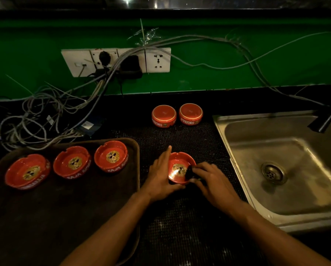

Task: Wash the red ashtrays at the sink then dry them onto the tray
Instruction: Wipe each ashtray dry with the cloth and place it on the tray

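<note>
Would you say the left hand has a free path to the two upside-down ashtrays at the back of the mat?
Probably yes. The left hand steadies the ashtray being wiped, and only bare mat lies between it and the upside-down ashtrays; it would have to let go first.

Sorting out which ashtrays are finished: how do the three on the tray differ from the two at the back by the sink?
The three ashtrays on the tray sit upright, gold emblems showing; the two back ashtrays lie upside down, flat bases up. The three stand in a row on the brown tray; the two rest side by side on the black mat. All are red with white lettering.
</note>
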